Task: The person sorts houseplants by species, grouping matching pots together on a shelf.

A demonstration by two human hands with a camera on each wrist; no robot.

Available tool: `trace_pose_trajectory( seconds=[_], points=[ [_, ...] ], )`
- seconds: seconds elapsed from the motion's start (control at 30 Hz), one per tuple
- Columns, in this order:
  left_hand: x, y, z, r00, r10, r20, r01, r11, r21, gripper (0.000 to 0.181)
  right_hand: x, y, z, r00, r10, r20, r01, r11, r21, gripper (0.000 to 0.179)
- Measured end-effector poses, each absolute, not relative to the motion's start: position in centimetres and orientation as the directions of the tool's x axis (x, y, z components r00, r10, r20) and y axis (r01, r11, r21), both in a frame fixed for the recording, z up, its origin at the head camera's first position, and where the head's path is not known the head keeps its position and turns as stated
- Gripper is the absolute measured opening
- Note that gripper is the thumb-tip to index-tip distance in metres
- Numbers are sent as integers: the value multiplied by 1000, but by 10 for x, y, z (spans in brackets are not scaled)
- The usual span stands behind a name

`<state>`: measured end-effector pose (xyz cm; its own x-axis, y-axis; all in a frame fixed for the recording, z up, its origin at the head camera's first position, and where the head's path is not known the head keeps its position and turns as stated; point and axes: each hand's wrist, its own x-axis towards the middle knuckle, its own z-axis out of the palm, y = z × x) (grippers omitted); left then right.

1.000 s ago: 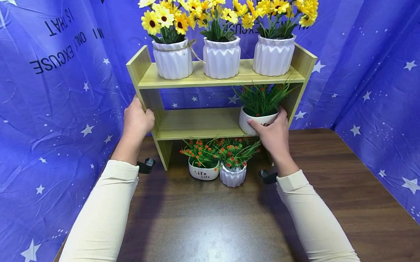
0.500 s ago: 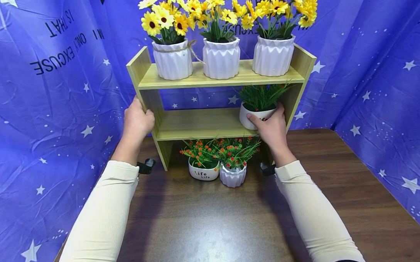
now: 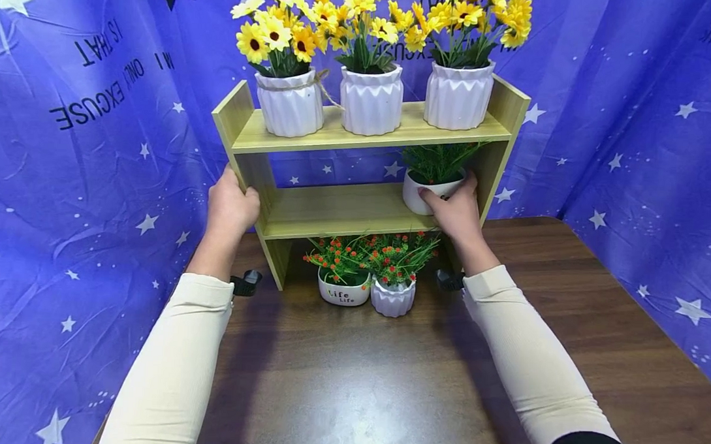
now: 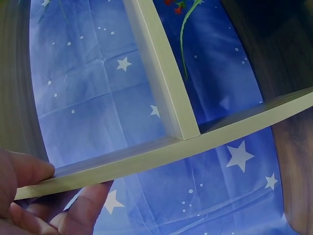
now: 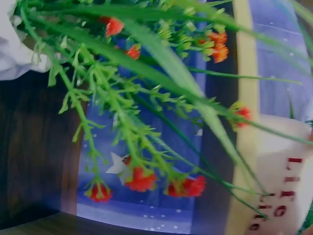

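Observation:
A light wooden shelf [image 3: 344, 208] with two boards stands on the table. My left hand [image 3: 233, 201] grips its left side panel; the left wrist view shows thumb and fingers on either side of the panel edge [image 4: 117, 166]. At the right end of the middle board, my right hand [image 3: 457, 209] holds a white oval flowerpot [image 3: 415, 193] of green grass, thumb across its front. Lettering on this pot [image 5: 281, 171] reads "Life" in the right wrist view. Whether the pot touches the board is hard to tell.
Three white pots of yellow flowers, the middle one [image 3: 371, 102] among them, line the top board. Below stand an oval "Life" pot [image 3: 342, 293] and a ribbed white pot [image 3: 392, 298], both with red-flowered greenery. A blue starry curtain [image 3: 98, 174] surrounds the wooden table [image 3: 339, 365].
My right hand and the oval flowerpot have moved back and slightly left, deeper over the middle board. The left hand stays on the side panel.

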<state>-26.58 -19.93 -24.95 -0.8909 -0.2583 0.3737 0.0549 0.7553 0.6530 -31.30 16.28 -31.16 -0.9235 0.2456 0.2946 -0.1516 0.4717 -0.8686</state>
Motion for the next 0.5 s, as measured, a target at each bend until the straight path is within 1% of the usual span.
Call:
trace_pose_trajectory(
  seconds=[0.13, 0.27, 0.4, 0.5],
  points=[
    [-265, -199, -249, -893, -261, 366, 48, 754, 655, 36, -298, 166, -308, -922, 230, 313, -196, 419, -886, 96],
    [-265, -199, -249, -893, -262, 366, 45, 757, 652, 36, -274, 171, -310, -910, 246, 334, -230, 373, -899, 84],
    [-265, -199, -249, -894, -261, 365, 45, 757, 651, 36, -250, 174, -323, -880, 288, 378, -272, 348, -897, 73],
    [-264, -199, -249, -895, -262, 360, 43, 754, 655, 35, -235, 174, -337, -865, 297, 403, -298, 342, -891, 69]
  ],
)
